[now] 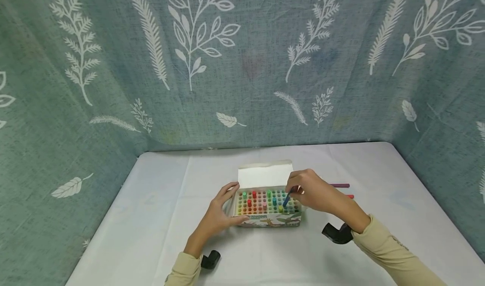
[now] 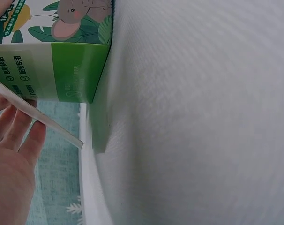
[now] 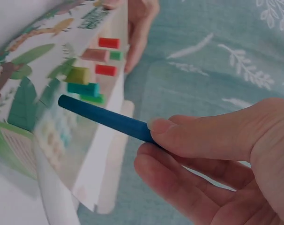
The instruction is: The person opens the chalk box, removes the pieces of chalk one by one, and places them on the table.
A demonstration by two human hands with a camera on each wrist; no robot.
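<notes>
A printed cardboard chalk box (image 1: 269, 221) stands on the table with its white lid flap (image 1: 265, 176) raised at the back. Several coloured chalk sticks poke up from its grid of holes, among them a red chalk (image 3: 106, 70) and a teal chalk (image 3: 83, 89). My left hand (image 1: 221, 210) grips the box's left end, thumb at the front and fingers toward the back. Between thumb and fingers, my right hand (image 1: 308, 189) pinches a blue chalk (image 3: 107, 118), tilted over the right part of the grid. Whether its lower end is inside a hole cannot be told.
To the right of the box lie a purple stick (image 1: 340, 185) and a red stick (image 1: 351, 196), partly hidden by the right arm. White cloth covers the table (image 1: 163, 185). A green leaf-patterned curtain (image 1: 250, 67) surrounds its back and sides.
</notes>
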